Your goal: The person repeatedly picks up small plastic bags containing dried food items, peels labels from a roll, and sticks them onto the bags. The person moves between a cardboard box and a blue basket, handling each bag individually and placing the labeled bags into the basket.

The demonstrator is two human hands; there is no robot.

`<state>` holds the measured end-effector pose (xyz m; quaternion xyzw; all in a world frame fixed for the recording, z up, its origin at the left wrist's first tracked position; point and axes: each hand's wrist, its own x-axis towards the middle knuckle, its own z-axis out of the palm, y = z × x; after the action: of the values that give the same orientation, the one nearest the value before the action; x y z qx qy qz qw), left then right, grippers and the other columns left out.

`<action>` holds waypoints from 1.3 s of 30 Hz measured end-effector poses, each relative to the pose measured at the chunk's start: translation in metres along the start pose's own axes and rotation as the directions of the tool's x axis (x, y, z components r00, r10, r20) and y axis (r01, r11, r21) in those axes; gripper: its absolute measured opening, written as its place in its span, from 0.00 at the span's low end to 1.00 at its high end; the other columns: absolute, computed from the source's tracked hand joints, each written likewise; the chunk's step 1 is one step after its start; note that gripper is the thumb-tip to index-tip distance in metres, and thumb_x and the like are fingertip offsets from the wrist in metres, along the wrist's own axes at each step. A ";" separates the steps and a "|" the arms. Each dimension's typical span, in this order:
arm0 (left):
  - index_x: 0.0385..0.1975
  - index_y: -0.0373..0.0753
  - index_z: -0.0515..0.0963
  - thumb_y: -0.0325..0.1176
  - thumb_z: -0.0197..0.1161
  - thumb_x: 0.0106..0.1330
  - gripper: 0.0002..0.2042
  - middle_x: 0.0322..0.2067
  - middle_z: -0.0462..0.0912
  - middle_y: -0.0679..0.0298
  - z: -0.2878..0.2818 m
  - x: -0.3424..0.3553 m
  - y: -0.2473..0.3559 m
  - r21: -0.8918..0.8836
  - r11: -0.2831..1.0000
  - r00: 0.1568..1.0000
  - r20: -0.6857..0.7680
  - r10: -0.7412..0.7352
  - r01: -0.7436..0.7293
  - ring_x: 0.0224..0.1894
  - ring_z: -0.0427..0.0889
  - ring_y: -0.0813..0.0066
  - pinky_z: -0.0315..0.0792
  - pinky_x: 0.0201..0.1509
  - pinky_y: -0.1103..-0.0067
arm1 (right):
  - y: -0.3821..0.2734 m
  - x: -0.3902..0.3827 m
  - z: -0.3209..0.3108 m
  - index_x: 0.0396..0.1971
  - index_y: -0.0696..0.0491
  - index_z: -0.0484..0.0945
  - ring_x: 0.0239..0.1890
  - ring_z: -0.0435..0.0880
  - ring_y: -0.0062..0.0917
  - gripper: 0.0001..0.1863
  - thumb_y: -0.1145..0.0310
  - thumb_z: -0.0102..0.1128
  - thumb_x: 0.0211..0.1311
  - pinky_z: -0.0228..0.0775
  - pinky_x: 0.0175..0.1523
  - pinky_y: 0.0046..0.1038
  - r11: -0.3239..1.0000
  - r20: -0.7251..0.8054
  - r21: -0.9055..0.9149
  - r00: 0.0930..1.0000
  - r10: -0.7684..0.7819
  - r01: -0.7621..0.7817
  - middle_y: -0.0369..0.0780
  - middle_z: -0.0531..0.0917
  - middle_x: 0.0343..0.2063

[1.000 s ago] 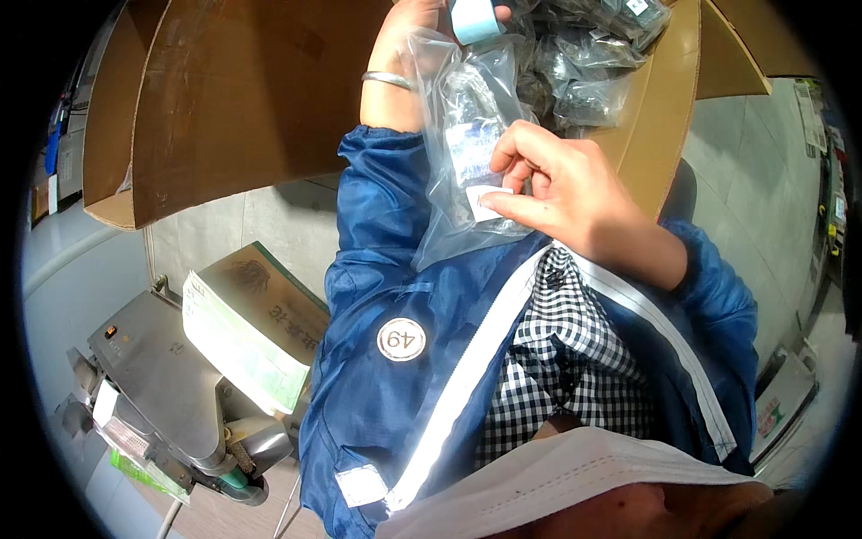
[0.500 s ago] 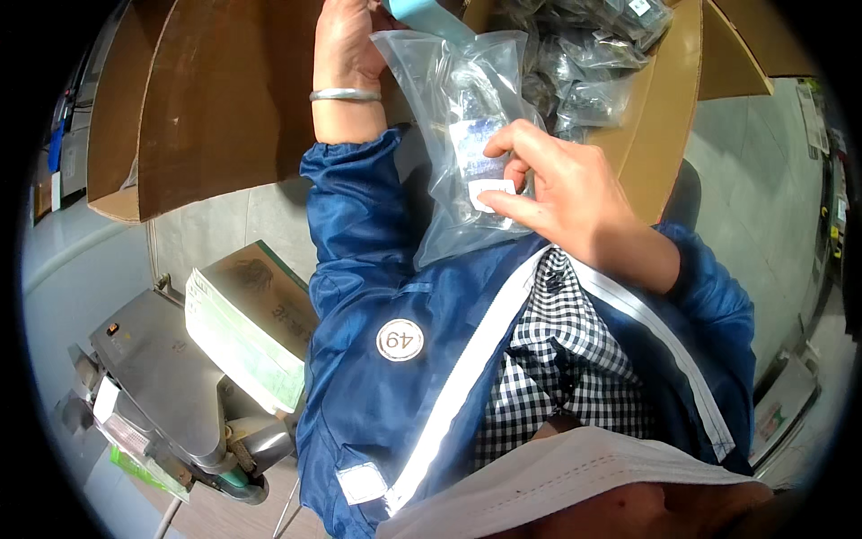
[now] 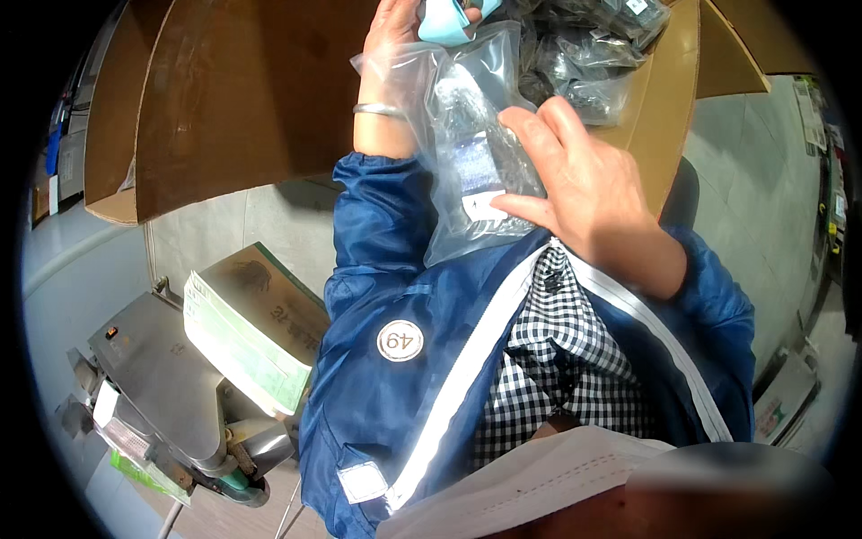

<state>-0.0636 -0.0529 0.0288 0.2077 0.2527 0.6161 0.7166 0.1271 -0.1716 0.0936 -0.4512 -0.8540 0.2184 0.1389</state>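
My left hand (image 3: 388, 31) is at the top centre, fingers curled round a pale blue band of tape or backing (image 3: 449, 20), partly out of frame. Below it, a clear plastic bag (image 3: 471, 76) lies over my left wrist and forward of my jacket, with a dark wrapped item and a blue-and-white label (image 3: 476, 154) showing through. My right hand (image 3: 575, 184) rests on the bag's right part, index finger and thumb apart, the thumb touching a small white sticker (image 3: 479, 205) below the label. Its other fingers are partly bent.
Open cardboard boxes (image 3: 229, 90) stand ahead, the right one holding several bagged dark items (image 3: 584, 63). At lower left are a steel machine (image 3: 153, 359) and a green-edged booklet or carton (image 3: 247, 305) on it. More equipment lines both rims of the view.
My left hand moved left, then back right and slightly up with the blue band now bunched. My right hand's index finger and thumb spread wider, the finger sliding up the bag.
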 end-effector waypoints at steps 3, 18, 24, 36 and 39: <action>0.49 0.39 0.72 0.41 0.54 0.75 0.13 0.44 0.82 0.57 -0.015 0.009 -0.007 0.021 0.998 0.993 0.108 0.053 -0.056 0.40 0.83 0.64 0.81 0.46 0.69 | 0.012 -0.002 0.013 0.64 0.49 0.63 0.43 0.82 0.41 0.45 0.52 0.76 0.48 0.76 0.46 0.39 0.997 -0.059 0.035 0.996 0.065 -0.063 0.45 0.73 0.51; 0.39 0.34 0.78 0.33 0.53 0.68 0.10 0.29 0.81 0.59 -0.005 0.092 -0.027 0.406 0.886 0.935 -0.169 0.311 -0.221 0.28 0.81 0.68 0.75 0.32 0.72 | 0.034 0.018 0.054 0.75 0.54 0.37 0.75 0.50 0.48 0.70 0.48 0.82 0.41 0.47 0.75 0.43 0.766 0.046 0.607 0.971 0.235 -0.214 0.56 0.50 0.72; 0.40 0.33 0.78 0.35 0.55 0.67 0.12 0.30 0.81 0.60 -0.048 0.145 -0.028 0.722 0.654 0.932 -0.033 0.360 -0.226 0.28 0.79 0.69 0.72 0.32 0.74 | 0.041 0.019 0.042 0.76 0.46 0.38 0.71 0.59 0.41 0.69 0.68 0.83 0.40 0.55 0.72 0.38 0.417 0.043 0.895 0.961 0.274 -0.158 0.52 0.52 0.72; 0.42 0.31 0.70 0.32 0.52 0.74 0.09 0.33 0.81 0.55 -0.014 0.099 -0.027 0.476 0.816 0.911 -0.069 0.407 -0.328 0.31 0.85 0.60 0.83 0.36 0.68 | 0.084 0.012 -0.017 0.74 0.51 0.49 0.74 0.52 0.38 0.58 0.59 0.79 0.48 0.48 0.74 0.38 0.464 -0.089 0.883 0.944 0.319 -0.073 0.47 0.55 0.72; 0.39 0.34 0.71 0.32 0.52 0.74 0.07 0.33 0.80 0.60 -0.002 0.083 -0.021 0.453 0.764 0.835 -0.071 0.545 -0.460 0.32 0.83 0.68 0.80 0.33 0.74 | 0.144 0.028 -0.067 0.71 0.55 0.56 0.64 0.68 0.38 0.51 0.55 0.76 0.51 0.62 0.65 0.38 0.939 -0.517 0.341 0.845 0.141 0.052 0.47 0.65 0.66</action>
<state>-0.0387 0.0254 0.0056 0.3538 0.3832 0.7348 0.4336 0.2425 -0.0599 0.0806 -0.4828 -0.7196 0.2325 0.4416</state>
